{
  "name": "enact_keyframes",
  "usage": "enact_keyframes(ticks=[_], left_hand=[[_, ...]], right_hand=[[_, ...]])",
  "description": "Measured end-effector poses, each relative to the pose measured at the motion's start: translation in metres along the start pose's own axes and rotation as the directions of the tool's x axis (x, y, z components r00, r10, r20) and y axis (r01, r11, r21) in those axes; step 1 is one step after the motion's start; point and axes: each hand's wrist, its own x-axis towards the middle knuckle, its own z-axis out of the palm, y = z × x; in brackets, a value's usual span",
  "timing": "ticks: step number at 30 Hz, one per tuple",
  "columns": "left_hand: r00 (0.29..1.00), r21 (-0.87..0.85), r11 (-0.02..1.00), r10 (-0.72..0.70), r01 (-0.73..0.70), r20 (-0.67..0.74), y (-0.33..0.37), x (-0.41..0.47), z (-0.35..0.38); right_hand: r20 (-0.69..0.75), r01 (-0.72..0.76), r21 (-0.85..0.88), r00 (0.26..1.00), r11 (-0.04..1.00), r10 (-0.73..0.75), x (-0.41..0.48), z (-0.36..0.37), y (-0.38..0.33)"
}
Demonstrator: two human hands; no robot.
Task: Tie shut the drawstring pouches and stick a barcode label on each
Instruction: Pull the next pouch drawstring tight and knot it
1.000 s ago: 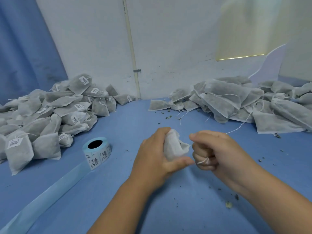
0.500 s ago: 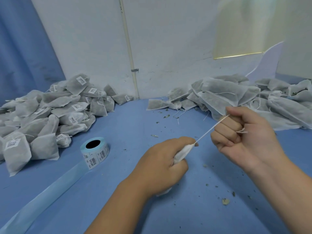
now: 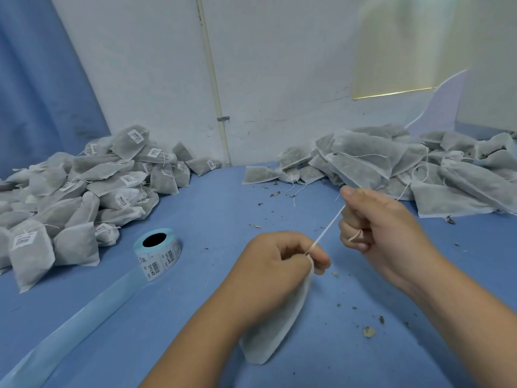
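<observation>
My left hand (image 3: 275, 266) pinches the gathered neck of a white drawstring pouch (image 3: 275, 329), which hangs below the hand just over the blue table. A taut white drawstring (image 3: 326, 232) runs up and right from the neck into my right hand (image 3: 377, 228), a closed fist with the cord looped around a finger. A roll of barcode labels (image 3: 159, 254) stands to the left of my hands, its blue backing strip (image 3: 70, 329) trailing toward the front left corner.
A heap of labelled pouches (image 3: 84, 191) fills the left side of the blue table (image 3: 218, 208). A heap of unlabelled pouches (image 3: 405, 172) with loose strings lies at the back right. Dried herb crumbs (image 3: 368, 331) are scattered on the table near my right hand.
My right hand pulled the drawstring out up and to the right, drawing the pouch's mouth shut. The pouch, bunched in my left hand before, now hangs down below it.
</observation>
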Motion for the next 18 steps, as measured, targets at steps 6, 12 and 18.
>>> enact_keyframes(ticks=[6,12,18], left_hand=[[0.990,-0.341,0.934,-0.068,0.106,0.124,0.014,-0.004,-0.009],[0.999,-0.571,0.820,0.032,-0.033,-0.012,0.010,0.000,-0.011],[0.954,-0.520,0.851,-0.095,-0.069,-0.283,0.008,0.002,-0.014]], right_hand=[[-0.039,0.067,-0.219,0.996,0.974,-0.078,-0.001,0.000,0.000],[0.029,0.126,-0.502,0.991,0.856,-0.129,-0.008,0.009,0.005],[0.153,0.216,-0.728,0.976,0.650,-0.153,-0.016,0.022,0.011]])
